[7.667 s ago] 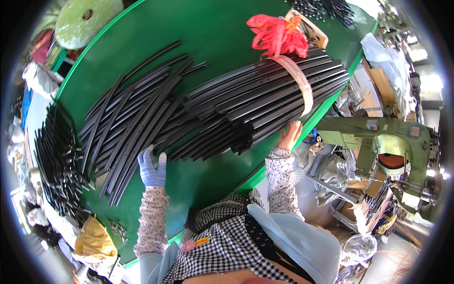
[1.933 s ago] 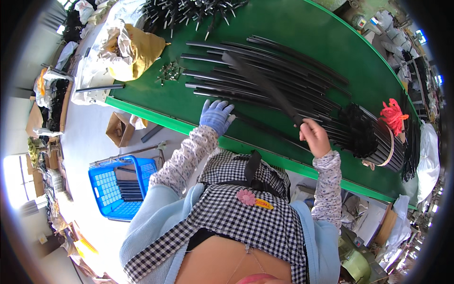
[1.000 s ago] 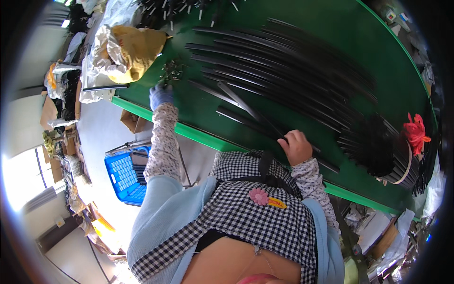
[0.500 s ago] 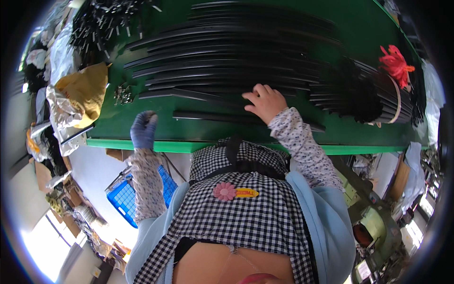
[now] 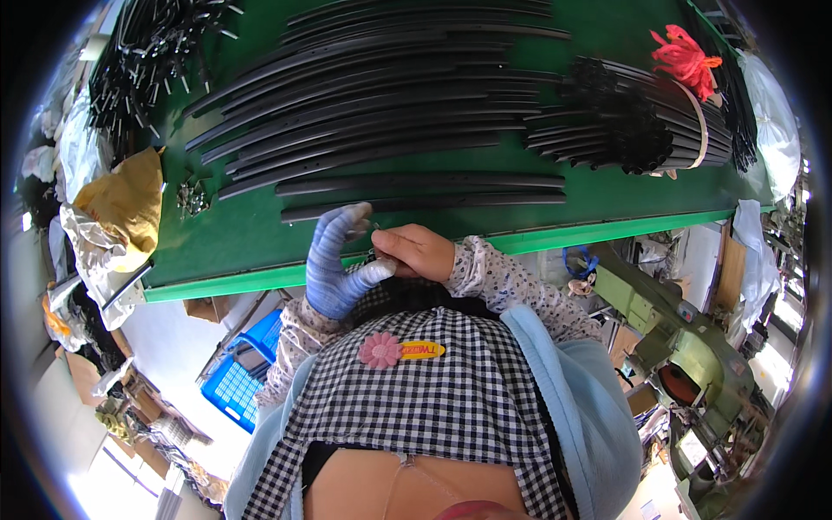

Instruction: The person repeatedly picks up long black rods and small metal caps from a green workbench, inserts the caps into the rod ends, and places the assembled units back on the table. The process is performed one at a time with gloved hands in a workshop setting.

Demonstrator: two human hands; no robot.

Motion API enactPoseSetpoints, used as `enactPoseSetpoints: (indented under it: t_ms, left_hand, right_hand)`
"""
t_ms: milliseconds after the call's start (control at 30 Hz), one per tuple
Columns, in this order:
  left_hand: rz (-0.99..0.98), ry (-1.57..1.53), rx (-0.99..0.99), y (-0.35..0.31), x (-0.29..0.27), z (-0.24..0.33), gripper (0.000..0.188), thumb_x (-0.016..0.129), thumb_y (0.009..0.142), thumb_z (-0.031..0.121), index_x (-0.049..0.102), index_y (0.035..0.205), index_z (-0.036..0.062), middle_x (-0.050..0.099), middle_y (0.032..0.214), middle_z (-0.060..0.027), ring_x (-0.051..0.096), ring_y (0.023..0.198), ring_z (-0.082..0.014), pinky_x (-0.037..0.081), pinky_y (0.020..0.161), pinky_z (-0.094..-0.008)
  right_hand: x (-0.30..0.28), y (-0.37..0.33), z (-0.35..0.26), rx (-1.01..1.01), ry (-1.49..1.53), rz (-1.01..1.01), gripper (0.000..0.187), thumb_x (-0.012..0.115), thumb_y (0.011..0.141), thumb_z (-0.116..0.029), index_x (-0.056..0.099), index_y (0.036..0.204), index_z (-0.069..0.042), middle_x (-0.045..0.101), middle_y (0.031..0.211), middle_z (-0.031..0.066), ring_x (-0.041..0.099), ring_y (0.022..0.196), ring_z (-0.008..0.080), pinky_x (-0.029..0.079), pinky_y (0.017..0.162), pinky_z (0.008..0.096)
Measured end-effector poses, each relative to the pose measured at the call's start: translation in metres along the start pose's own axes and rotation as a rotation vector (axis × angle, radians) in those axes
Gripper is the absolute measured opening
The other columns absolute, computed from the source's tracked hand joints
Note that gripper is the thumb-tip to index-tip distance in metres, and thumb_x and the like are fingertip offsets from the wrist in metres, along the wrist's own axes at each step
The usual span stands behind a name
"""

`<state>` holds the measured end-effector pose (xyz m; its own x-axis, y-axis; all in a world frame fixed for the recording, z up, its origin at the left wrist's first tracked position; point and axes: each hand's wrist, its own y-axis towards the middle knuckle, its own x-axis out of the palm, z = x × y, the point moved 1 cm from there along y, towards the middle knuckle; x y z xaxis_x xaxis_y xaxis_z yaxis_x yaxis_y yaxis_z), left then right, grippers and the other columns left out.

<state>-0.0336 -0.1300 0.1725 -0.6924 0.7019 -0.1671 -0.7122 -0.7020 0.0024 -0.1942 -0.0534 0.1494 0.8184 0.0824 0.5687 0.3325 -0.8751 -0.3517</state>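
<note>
My left hand [image 5: 336, 264], in a blue striped glove, is raised at the table's front edge. Its fingers curve and stand apart from the thumb. Beside it my right hand [image 5: 418, 251] is bare and closed, fingertips toward the glove. A small dark piece seems to be at its fingertips, too hidden to name. Just beyond the hands, two long black strips [image 5: 423, 201] lie side by side on the green table [image 5: 234, 247]. Farther back rests a wide row of similar black strips [image 5: 373, 113].
Small metal pieces [image 5: 192, 198] lie left, near a yellow sack [image 5: 130, 204]. Black strips are heaped at the far left [image 5: 152, 61]. At right sits a banded bundle of black strips [image 5: 646, 121] with red yarn [image 5: 686, 61]. A blue crate [image 5: 238, 381] and green machine [image 5: 650, 312] stand below.
My right hand has left the strips and drawn back toward my body. My left hand has moved right to meet it. The front strips now lie straighter, side by side.
</note>
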Motion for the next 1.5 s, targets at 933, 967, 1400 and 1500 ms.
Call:
enactPoseSetpoints:
  t_ms: [933,967,1400,1500]
  left_hand:
    - [0.022,-0.81,-0.444,-0.056,-0.029,-0.052,0.054,0.073,0.085,0.026,0.055,0.127,-0.0024,0.064,0.098,-0.0077,0.062,0.097,-0.021,0.048,0.094,-0.0367]
    - [0.007,-0.802,-0.437,-0.055,-0.029,-0.048,0.054,0.073,0.085,0.026,0.055,0.127,-0.0022,0.064,0.098,-0.0077,0.062,0.097,-0.0208,0.048,0.094,-0.0367]
    - [-0.002,-0.715,-0.371,-0.036,-0.011,-0.036,0.057,0.075,0.083,0.028,0.055,0.126,-0.0029,0.065,0.098,-0.0078,0.062,0.1,-0.0203,0.048,0.095,-0.0368]
    - [0.055,-0.764,-0.329,-0.033,-0.009,-0.035,0.055,0.074,0.085,0.028,0.055,0.126,-0.0023,0.066,0.099,-0.0086,0.063,0.1,-0.0223,0.051,0.091,-0.0377]
  right_hand:
    - [-0.116,0.0,-0.033,0.23,-1.763,0.166,0.036,0.069,0.085,-0.03,0.057,0.112,-0.008,0.056,0.107,0.0095,0.06,0.1,0.0272,0.052,0.085,0.0392]
    - [-0.113,-0.001,-0.04,0.233,-1.699,0.165,0.037,0.067,0.087,-0.031,0.057,0.113,-0.007,0.057,0.108,0.0105,0.061,0.099,0.0276,0.051,0.085,0.0402]
    - [-0.034,-0.021,-0.142,-0.431,-0.342,0.144,0.057,0.048,0.09,-0.003,0.028,0.143,0.0,0.053,0.094,0.0066,0.05,0.062,0.0093,0.047,0.057,0.0242]
    - [-0.028,-0.014,-0.153,-0.65,-0.315,0.185,0.058,0.047,0.088,-0.002,0.027,0.144,-0.001,0.053,0.093,0.0066,0.05,0.064,0.0102,0.047,0.06,0.0243]
